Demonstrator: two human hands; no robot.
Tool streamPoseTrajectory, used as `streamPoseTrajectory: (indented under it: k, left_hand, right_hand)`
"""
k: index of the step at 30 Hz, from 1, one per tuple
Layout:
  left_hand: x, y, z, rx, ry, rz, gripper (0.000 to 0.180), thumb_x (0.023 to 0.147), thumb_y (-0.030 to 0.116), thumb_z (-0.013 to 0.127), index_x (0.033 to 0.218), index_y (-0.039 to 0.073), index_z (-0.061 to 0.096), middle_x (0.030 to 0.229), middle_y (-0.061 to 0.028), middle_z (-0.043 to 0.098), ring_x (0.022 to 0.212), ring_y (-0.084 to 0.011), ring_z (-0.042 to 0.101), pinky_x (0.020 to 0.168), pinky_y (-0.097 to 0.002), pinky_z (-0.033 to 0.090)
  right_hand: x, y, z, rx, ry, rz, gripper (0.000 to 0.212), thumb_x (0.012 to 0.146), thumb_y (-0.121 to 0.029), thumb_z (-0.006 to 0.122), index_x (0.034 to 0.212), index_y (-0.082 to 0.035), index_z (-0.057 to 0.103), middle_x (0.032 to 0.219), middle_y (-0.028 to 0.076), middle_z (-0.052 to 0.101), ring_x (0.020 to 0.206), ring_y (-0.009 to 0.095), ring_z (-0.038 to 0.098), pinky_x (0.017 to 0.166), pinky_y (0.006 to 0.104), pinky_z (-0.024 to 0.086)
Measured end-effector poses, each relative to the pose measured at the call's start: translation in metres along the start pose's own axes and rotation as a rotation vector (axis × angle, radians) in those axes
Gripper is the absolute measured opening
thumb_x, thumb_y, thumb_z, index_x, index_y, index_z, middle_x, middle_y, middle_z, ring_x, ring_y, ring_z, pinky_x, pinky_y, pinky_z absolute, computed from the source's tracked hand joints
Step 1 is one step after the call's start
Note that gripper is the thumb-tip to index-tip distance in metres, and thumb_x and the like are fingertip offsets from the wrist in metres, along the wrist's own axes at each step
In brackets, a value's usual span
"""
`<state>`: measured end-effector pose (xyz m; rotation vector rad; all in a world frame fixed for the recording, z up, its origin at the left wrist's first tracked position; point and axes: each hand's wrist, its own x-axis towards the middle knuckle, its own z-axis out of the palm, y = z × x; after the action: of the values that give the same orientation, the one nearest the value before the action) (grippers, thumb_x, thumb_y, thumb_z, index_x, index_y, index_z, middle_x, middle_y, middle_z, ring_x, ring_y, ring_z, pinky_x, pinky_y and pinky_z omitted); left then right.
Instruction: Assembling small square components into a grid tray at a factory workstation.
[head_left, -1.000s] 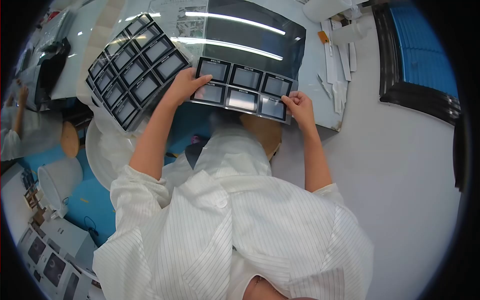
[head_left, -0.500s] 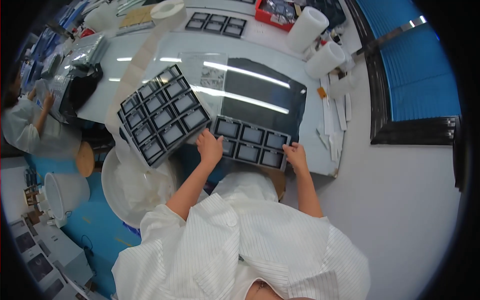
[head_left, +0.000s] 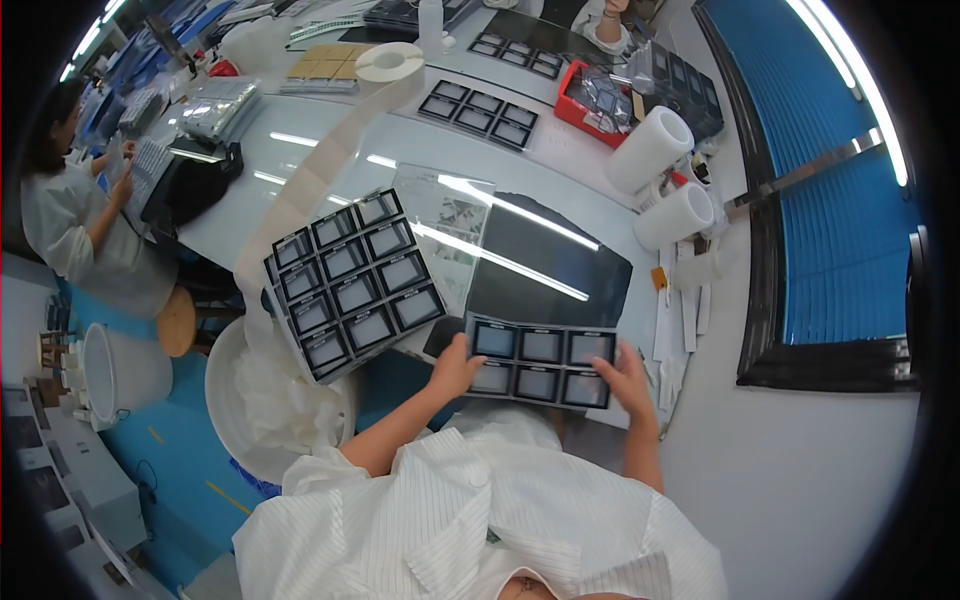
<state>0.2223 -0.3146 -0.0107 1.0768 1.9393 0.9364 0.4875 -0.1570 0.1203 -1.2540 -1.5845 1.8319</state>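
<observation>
My left hand (head_left: 457, 370) is closed on the left edge of a flat panel (head_left: 540, 346) with two rows of black-framed, pale windows. My right hand (head_left: 630, 380) grips its right edge, thumb on top. The panel lies level in front of my lap, over the table's near edge. To its left, a stack of similar panels (head_left: 355, 290) sits turned at an angle, its near corner jutting past the edge. Beyond the panel lies a dark sheet (head_left: 550, 255), with a clear sheet (head_left: 445, 215) beside it.
A paper roll (head_left: 389, 63) trails a strip past the stack into a white bin (head_left: 215, 385). Framed panels (head_left: 480, 113), a red tray (head_left: 570, 110) and white rolls (head_left: 650, 150) stand farther back. One person (head_left: 95, 225) works at left; another person's hand (head_left: 610, 15) shows across the table.
The panel has come away from the stack toward me, and both my hands now hold it with thumbs over its edges. My view has tilted up, showing more of the far table.
</observation>
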Motion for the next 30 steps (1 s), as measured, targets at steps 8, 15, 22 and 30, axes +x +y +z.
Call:
streamPoseTrajectory:
  k: [8,15,22,30]
  left_hand:
    - [0.230,0.082,-0.127,-0.122,0.329,0.122,0.035,0.078,0.032,0.073,0.081,0.001,0.059,0.069,-0.0112,0.059,0.064,-0.0227,0.056,0.058,-0.0375,0.043]
    - [0.328,0.123,-0.208,-0.133,0.848,0.236,0.024,0.086,0.018,0.065,0.105,0.002,0.063,0.093,-0.0108,0.065,0.087,-0.0194,0.061,0.078,-0.0312,0.048]
    - [0.134,0.087,-0.124,-0.179,0.348,0.174,0.012,0.087,0.007,0.062,0.098,0.002,0.061,0.102,-0.0097,0.059,0.087,-0.0205,0.059,0.078,-0.0303,0.049]
    - [0.050,0.087,-0.102,-0.312,0.339,-0.046,0.018,0.086,0.003,0.063,0.104,0.002,0.061,0.111,-0.0077,0.057,0.092,-0.0159,0.060,0.081,-0.0268,0.050]
  right_hand:
    - [0.205,-0.084,-0.003,-0.069,0.089,-0.317,0.043,0.087,-0.015,0.069,0.120,0.004,0.051,0.109,0.009,0.061,0.098,0.016,0.059,0.083,0.0291,0.048]
    - [0.460,-0.091,0.067,0.082,0.154,-0.551,0.043,0.084,-0.015,0.072,0.118,0.002,0.051,0.109,0.011,0.061,0.098,0.018,0.058,0.086,0.0315,0.047]
    - [0.546,-0.051,0.085,-0.355,0.173,-0.373,0.045,0.081,-0.018,0.074,0.115,0.005,0.055,0.107,0.011,0.064,0.097,0.021,0.059,0.087,0.0321,0.046]
    - [0.615,-0.026,0.032,-0.251,0.076,-0.312,0.054,0.081,-0.021,0.077,0.118,0.010,0.052,0.108,0.016,0.061,0.098,0.019,0.059,0.082,0.0311,0.048]
